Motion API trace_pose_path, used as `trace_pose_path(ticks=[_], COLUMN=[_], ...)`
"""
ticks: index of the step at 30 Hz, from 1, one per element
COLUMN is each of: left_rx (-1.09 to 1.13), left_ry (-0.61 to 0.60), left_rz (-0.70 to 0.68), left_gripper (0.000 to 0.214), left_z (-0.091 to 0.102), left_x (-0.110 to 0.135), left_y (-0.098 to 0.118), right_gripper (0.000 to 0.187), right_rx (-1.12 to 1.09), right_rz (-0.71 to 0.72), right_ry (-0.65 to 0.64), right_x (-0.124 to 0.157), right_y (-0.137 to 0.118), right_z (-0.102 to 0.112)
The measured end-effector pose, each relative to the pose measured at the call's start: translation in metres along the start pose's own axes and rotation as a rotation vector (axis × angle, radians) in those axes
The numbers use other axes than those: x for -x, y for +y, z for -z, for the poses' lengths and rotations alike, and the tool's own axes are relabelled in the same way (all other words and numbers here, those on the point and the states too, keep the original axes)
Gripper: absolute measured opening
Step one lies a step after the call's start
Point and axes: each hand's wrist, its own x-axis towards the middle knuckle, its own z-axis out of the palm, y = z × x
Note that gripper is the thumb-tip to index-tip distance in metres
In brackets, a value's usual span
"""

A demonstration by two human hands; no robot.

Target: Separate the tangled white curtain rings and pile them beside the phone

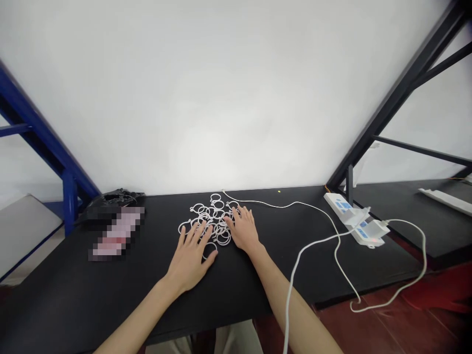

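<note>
A loose pile of white rings [217, 213], several of them overlapping, lies on the black tabletop [147, 290]. Small tabs stick out from some of the rings; they look like curtain rings, but I cannot be sure. My left hand [190, 260] rests over the near left part of the pile, fingers spread, with one ring [210, 251] showing between thumb and forefinger. On the pile's right side lies my right hand [243, 228], fingers stretched out and palm down. Neither hand grips a ring that I can see. The rings under the fingers are partly hidden.
At the right stands a white power strip [342, 209] with plugs in it. A white cable [295, 268] passes in front of my right forearm. On the left lie a blurred pink item [120, 233] and a black plastic bag [114, 196]. A white wall [221, 98] rises behind.
</note>
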Motion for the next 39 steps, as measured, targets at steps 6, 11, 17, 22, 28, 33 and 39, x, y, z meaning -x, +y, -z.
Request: trace_pose_path(ticks=[6, 11, 17, 22, 28, 33, 39], left_rx=[0.007, 0.092, 0.189, 0.238, 0.259, 0.241, 0.204], left_ry=[-0.049, -0.064, -0.039, -0.19, -0.331, -0.309, -0.165], left_rz=[0.191, 0.158, 0.172, 0.082, -0.017, -0.015, 0.09], left_gripper=[0.074, 0.069, 0.068, 0.07, 0.073, 0.064, 0.066], left_z=[-0.008, -0.011, -0.009, -0.007, -0.014, 0.001, 0.031], left_x=[-0.022, -0.035, -0.066, -0.116, -0.149, -0.137, -0.084], left_y=[-0.031, -0.047, -0.063, -0.073, -0.072, -0.075, -0.075], right_gripper=[0.054, 0.063, 0.079, 0.081, 0.07, 0.047, 0.033], right_rx=[-0.019, -0.037, -0.071, -0.076, -0.094, -0.117, -0.197], right_rz=[0.008, 0.021, 0.074, 0.065, 0.039, 0.007, -0.01], right_ry=[0.027, 0.053, -0.053, -0.077, 0.001, 0.11, 0.144], right_x=[0.002, 0.004, 0.003, 0.001, 0.0, -0.002, -0.001], right_y=[0.001, -0.002, -0.001, 0.002, 0.003, 0.006, 0.008], right_z=[-0.007, -0.004, -0.002, -0.007, -0.008, -0.008, -0.002])
